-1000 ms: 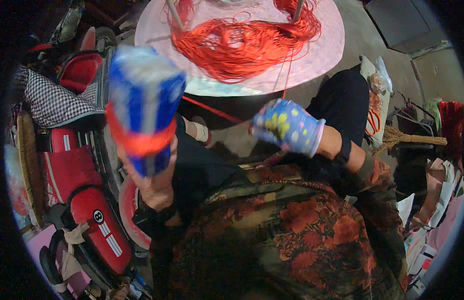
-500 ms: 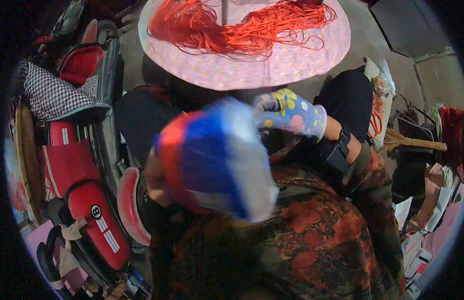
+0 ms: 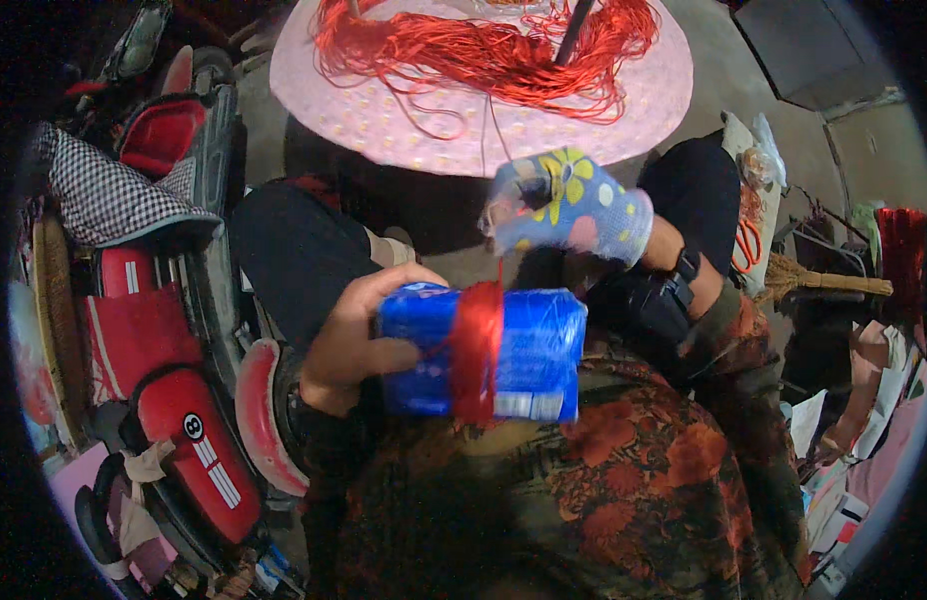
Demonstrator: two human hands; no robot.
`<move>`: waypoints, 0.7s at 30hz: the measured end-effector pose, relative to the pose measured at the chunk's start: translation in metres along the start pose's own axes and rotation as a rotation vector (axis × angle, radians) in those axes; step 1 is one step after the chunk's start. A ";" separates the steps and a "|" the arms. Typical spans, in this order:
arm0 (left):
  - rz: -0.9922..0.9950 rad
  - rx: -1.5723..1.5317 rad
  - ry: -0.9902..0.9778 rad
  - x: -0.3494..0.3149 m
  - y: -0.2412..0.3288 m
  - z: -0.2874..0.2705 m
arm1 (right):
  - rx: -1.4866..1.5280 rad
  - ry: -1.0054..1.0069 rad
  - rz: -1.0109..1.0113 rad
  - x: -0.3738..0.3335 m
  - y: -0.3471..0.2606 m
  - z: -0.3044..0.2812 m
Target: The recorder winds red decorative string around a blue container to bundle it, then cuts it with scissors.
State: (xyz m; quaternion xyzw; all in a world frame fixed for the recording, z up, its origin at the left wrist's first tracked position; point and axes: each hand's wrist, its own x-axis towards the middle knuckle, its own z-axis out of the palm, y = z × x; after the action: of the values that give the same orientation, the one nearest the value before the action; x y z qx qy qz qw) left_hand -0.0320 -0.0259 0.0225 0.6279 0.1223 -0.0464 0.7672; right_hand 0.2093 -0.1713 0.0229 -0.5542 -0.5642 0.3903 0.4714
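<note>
My bare left hand (image 3: 356,340) grips the left end of a blue plastic-wrapped package (image 3: 544,345), thumb on its top face. A thick band of red cord (image 3: 477,350) is wound around the middle of this package. From the band a strand rises to my right hand (image 3: 574,205), which wears a flowered glove and has its fingers closed on the strand. Beyond the glove, a thin line of cord runs up to a loose red skein (image 3: 444,50) spread on a round pink table (image 3: 364,125). The gloved fingertips are slightly blurred.
A dark rod (image 3: 576,30) stands up through the skein. To the left is a vehicle with a red seat (image 3: 199,450) and a checkered cloth (image 3: 124,190). On the right are red-handled scissors (image 3: 749,240), a straw broom (image 3: 824,283) and piled papers (image 3: 879,380).
The package was a spinning blur and is now level, its red band plainly visible. My left hand now shows on its end. The skein has shifted a little on the table.
</note>
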 end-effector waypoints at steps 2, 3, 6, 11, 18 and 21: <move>0.069 -0.248 0.190 -0.004 0.004 0.004 | 0.290 -0.027 0.151 -0.013 0.027 0.010; 0.131 -0.372 0.382 -0.005 0.010 0.013 | 0.257 -0.092 0.228 -0.015 0.026 0.018; 0.226 -0.434 0.722 0.003 0.013 0.024 | -0.060 -0.201 0.008 -0.033 0.016 0.032; -0.020 0.123 0.513 0.010 -0.006 0.002 | -0.466 -0.165 -0.242 -0.010 -0.033 0.007; 0.021 -0.396 0.228 0.002 -0.009 0.007 | -0.020 -0.030 0.085 -0.009 0.049 0.007; 0.216 -0.574 0.536 0.005 0.005 0.020 | 0.025 -0.202 0.099 -0.027 0.029 0.025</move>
State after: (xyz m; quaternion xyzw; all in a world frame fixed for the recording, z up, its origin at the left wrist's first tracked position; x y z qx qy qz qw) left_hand -0.0235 -0.0437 0.0299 0.3872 0.2590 0.2359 0.8528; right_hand 0.1908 -0.1932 -0.0141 -0.5332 -0.5760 0.4739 0.3992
